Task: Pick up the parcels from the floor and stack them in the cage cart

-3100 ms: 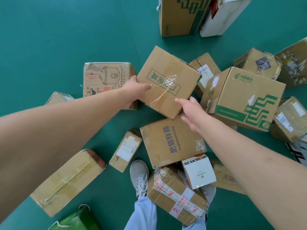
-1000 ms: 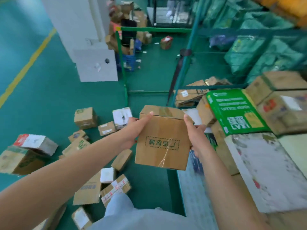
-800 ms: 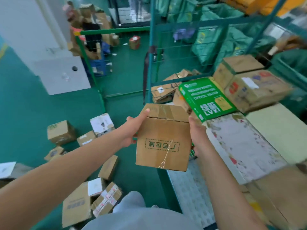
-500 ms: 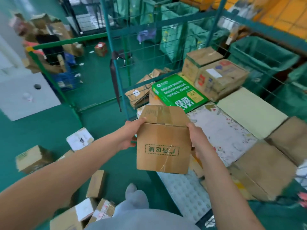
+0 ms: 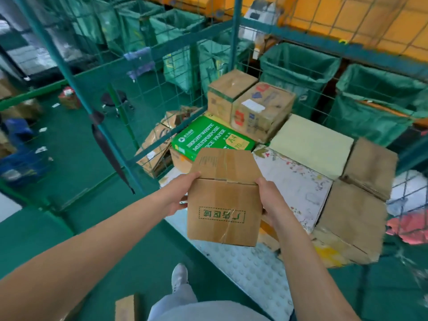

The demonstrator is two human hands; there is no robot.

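Observation:
I hold a brown cardboard parcel (image 5: 223, 205) with a green dashed stamp on its near face. My left hand (image 5: 179, 193) grips its left side and my right hand (image 5: 269, 198) grips its right side. The parcel hangs over the front edge of the cage cart's white studded floor (image 5: 252, 272). Inside the cart lie a green office-paper box (image 5: 208, 137), two brown boxes (image 5: 250, 105) at the back, a pale yellow box (image 5: 310, 144), a white flowered box (image 5: 294, 181) and brown boxes (image 5: 356, 205) on the right.
The cart's green mesh wall (image 5: 148, 89) stands on the left and at the back. Green sacks on frames (image 5: 298, 66) line up beyond it. A small parcel (image 5: 126, 308) lies on the green floor by my shoe (image 5: 179, 276). A black stool (image 5: 113, 100) stands outside the cage.
I lifted the parcel off the floor pile, turned right and stepped up to the cart. The parcel has come over the cart's front edge, still held in both hands.

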